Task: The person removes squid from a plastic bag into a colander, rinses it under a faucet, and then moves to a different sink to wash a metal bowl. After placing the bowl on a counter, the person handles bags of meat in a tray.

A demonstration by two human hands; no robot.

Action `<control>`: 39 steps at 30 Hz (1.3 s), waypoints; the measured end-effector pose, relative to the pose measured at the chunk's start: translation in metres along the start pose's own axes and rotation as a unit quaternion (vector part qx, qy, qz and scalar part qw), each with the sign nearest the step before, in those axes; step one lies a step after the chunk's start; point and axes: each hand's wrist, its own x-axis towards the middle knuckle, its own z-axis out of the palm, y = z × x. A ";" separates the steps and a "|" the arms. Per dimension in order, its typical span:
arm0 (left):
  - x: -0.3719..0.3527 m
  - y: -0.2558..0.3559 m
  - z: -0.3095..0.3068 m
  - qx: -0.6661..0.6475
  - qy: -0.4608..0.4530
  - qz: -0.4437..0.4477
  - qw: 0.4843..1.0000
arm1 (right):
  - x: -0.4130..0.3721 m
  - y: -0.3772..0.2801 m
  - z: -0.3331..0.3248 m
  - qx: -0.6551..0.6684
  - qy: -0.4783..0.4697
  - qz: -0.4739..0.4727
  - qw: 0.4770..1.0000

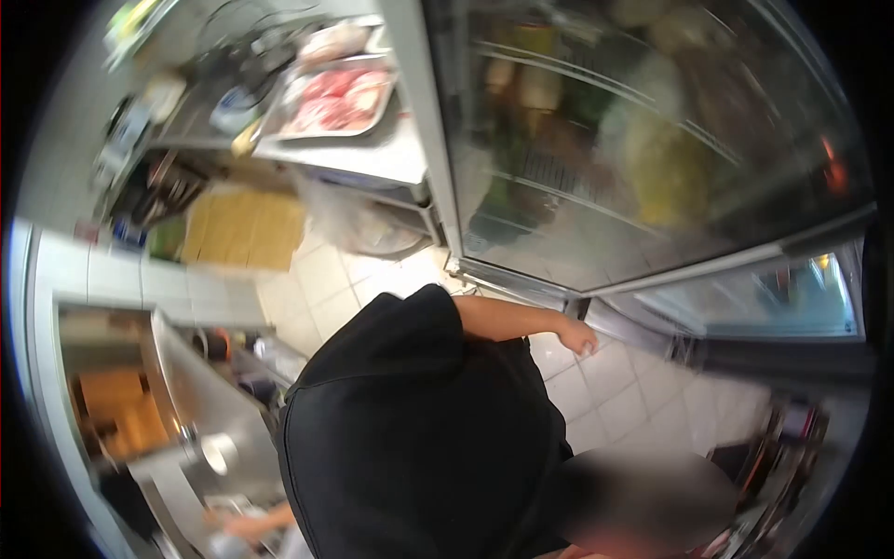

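Neither my left hand nor my right hand shows. A person in a black top (419, 419) fills the middle of the view, close to me. This person's bare arm reaches right over the tiled floor, and the hand (577, 337) is curled beside the fridge frame; whatever it may hold cannot be made out. At the lower left, another forearm and blurred hand (247, 526) are over the metal sink area (172, 489), near a white round object (220, 454).
A glass-door fridge (577, 140) with blurred food stands at the upper right. Trays of raw meat (340, 101) lie on a counter (400, 154) at the upper left, with flattened cardboard (244, 230) below. Shelves with items (787, 447) stand at the lower right.
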 end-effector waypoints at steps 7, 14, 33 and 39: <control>-0.251 -0.108 0.035 -0.021 0.405 -0.597 0.693 | 0.111 -0.161 0.001 -0.124 -0.058 -0.048 0.989; -0.396 -0.065 0.164 -0.239 0.397 -0.727 0.506 | 0.152 -0.231 0.086 -0.205 -0.176 -0.099 0.958; -0.502 -0.190 0.078 -0.246 0.577 -0.458 0.630 | -0.009 -0.034 0.307 -0.718 -0.296 -0.095 0.622; -0.597 -0.193 0.097 -0.354 0.704 -0.394 0.473 | -0.127 -0.002 0.469 -0.779 -0.292 -0.452 0.320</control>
